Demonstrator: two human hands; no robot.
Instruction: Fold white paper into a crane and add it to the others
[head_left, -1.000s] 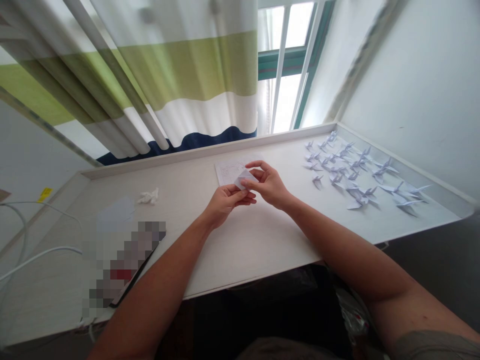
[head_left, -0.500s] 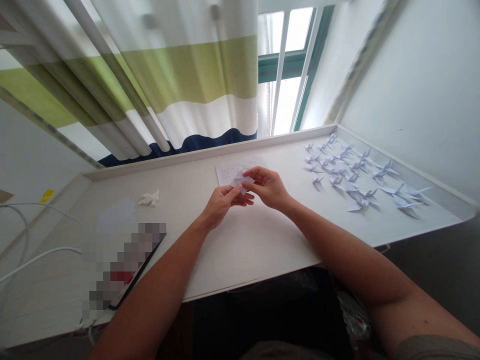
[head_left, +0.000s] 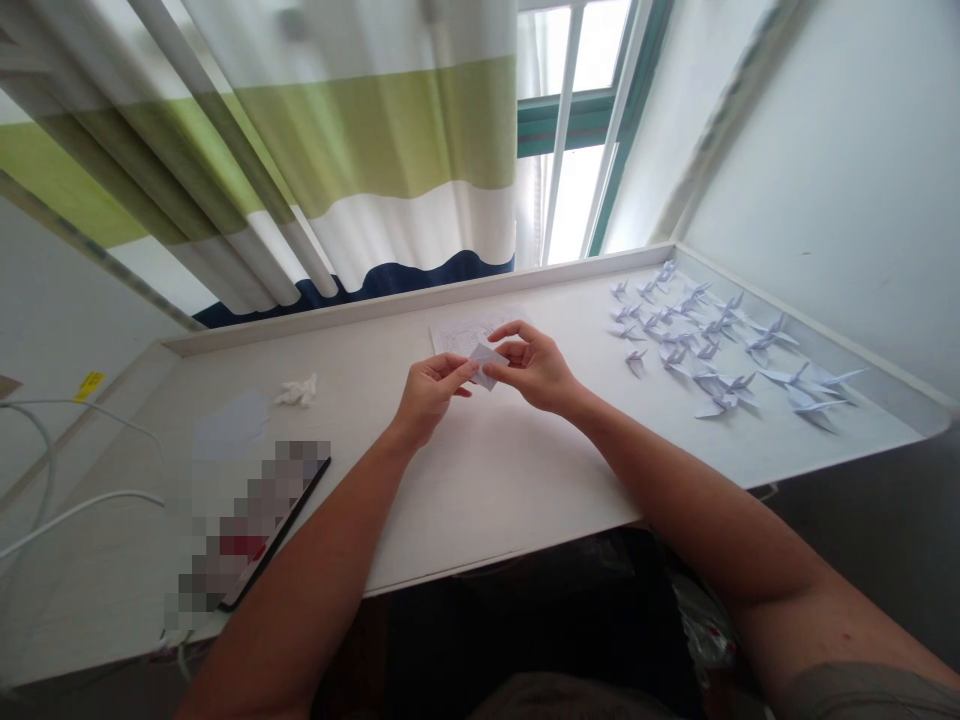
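Observation:
A small folded piece of white paper [head_left: 486,364] is held just above the white desk [head_left: 495,480], between both hands. My left hand [head_left: 429,396] pinches its left side with thumb and fingertips. My right hand [head_left: 534,368] pinches its right side, fingers curled around it. A printed sheet of paper [head_left: 459,334] lies flat on the desk right behind the hands.
Several folded paper cranes [head_left: 705,340] are spread over the desk's right end. A crumpled white scrap [head_left: 298,392] and a pale paper sheet [head_left: 231,424] lie to the left, by a dark flat device [head_left: 279,530]. White cables [head_left: 52,500] run at far left. Striped curtain [head_left: 300,170] and window behind.
Both hands stayed over the same spot, working the paper. The left fingers went from lying along the paper to a fingertip pinch, and the right fingers curled, then opened slightly.

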